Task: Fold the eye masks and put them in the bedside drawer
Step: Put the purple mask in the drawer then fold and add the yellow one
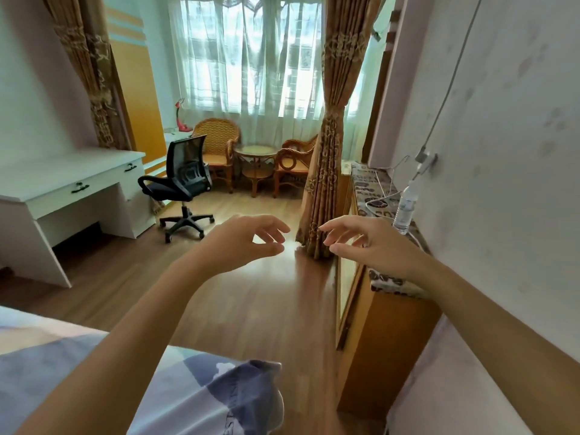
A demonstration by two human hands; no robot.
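Observation:
My left hand (248, 241) is raised in front of me over the wooden floor, fingers loosely curled and apart, holding nothing. My right hand (364, 241) is raised beside it, near the edge of the wooden bedside cabinet (386, 334), fingers spread and empty. No eye mask is in view. The cabinet stands at the right against the wall, its top covered by a patterned cloth (373, 196). I cannot make out its drawer from this angle.
A water bottle (405, 208) and white cables lie on the cabinet top. The bed (94, 372) with a blue-white cover fills the lower left. A white desk (72, 189), black office chair (182, 183), rattan chairs and a tied curtain (326, 171) stand beyond.

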